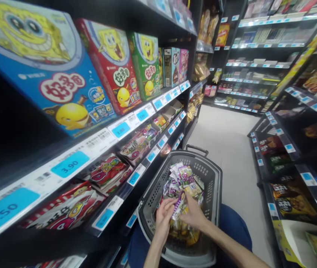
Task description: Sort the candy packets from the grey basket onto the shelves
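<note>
Left hand: The left hand point(165, 215) reached in from the near left, fingertips pinching a small purple-and-white plastic packet point(178, 205).
Right hand: The right hand point(194, 213) came from the near right, bent fingers gripping the same packet; a two-sided hold probably kept the slippery wrapper steady. Its far fingertips were hidden.
Packet in hand: It lay between both hands, low over the pile inside the basket, perhaps so that a drop would land safely.
Basket: A dark grey perforated plastic basket point(219, 186) sat between blue-clothed legs point(236, 227), seemingly braced there to leave both hands free.
Pile: Shiny purple, white and yellow packets point(185, 174) lay heaped in it, its walls containing them; gold-yellow wrappers point(188, 237) lay at the near end.
Left shelf: Blue, red and green cardboard cartoon boxes point(121, 70) stood face out, apparently for easy reading, above blue-and-white price labels point(121, 129).
</note>
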Available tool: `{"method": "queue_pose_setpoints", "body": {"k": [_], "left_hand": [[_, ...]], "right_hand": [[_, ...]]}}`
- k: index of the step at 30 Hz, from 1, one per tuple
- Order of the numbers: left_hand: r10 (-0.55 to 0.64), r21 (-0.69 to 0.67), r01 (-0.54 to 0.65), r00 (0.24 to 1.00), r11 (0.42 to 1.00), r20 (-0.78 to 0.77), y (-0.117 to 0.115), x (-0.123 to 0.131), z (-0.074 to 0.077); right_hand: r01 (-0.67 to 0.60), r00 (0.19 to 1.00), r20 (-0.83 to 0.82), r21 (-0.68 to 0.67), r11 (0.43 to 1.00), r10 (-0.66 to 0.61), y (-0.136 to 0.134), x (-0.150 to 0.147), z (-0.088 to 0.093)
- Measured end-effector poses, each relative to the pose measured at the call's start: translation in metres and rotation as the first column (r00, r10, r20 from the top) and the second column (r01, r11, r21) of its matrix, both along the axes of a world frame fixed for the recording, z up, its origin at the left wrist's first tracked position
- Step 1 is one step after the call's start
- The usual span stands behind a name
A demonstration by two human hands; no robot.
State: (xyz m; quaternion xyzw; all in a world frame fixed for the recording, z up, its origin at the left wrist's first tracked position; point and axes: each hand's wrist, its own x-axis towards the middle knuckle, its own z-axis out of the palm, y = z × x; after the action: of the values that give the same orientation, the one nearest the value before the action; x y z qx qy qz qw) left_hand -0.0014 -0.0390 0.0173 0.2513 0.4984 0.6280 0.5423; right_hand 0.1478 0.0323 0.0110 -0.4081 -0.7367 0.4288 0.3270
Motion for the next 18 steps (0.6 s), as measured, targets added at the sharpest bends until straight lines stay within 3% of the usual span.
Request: {"method": "queue_pose_setpoints", "body": {"k": [2, 3, 5, 6, 8, 10, 12, 14, 18], "left_hand": [[0.023, 0.062, 0.001, 0.922, 0.998, -0.385, -0.004, -0.019, 0.022], [0.068, 0.123, 0.007, 0.802, 0.992, -0.594, -0.005, -0.032, 0.036], [0.204, 0.265, 0.077, 0.444, 0.961, -0.872, -0.006, -0.06, 0.065], [0.236, 0.277, 0.141, 0.253, 0.95, -0.938, -0.004, -0.074, 0.078], [0.29, 0.272, 0.161, -0.095, 0.949, -0.952, 0.001, -0.099, 0.1], [0.275, 0.245, 0.13, -0.347, 0.961, -0.896, 0.008, -0.116, 0.111], [0.235, 0.203, 0.119, -0.508, 0.972, -0.828, 0.012, -0.126, 0.115], [0.194, 0.151, 0.122, -0.606, 0.981, -0.771, 0.013, -0.131, 0.116], [0.113, 0.034, 0.128, -0.683, 0.991, -0.722, 0.017, -0.137, 0.124]], "right_hand": [[0.025, 0.998, -0.061, -0.006, 1.0, -0.025, 0.022, 0.0, 0.014], [0.045, 0.994, -0.099, -0.01, 0.999, -0.046, 0.036, 0.0, 0.023], [0.083, 0.979, -0.185, -0.026, 0.996, -0.086, 0.067, -0.001, 0.045], [0.092, 0.967, -0.235, -0.032, 0.995, -0.097, 0.084, -0.002, 0.057], [0.091, 0.935, -0.338, -0.069, 0.993, -0.109, 0.121, -0.009, 0.082], [0.09, 0.876, -0.464, -0.109, 0.99, -0.13, 0.157, -0.02, 0.105], [0.132, 0.819, -0.557, -0.052, 0.99, -0.139, 0.191, -0.032, 0.126], [0.158, 0.789, -0.599, -0.02, 0.987, -0.138, 0.222, -0.044, 0.144], [0.24, 0.785, -0.592, 0.02, 0.971, -0.182, 0.275, -0.071, 0.174]]}}
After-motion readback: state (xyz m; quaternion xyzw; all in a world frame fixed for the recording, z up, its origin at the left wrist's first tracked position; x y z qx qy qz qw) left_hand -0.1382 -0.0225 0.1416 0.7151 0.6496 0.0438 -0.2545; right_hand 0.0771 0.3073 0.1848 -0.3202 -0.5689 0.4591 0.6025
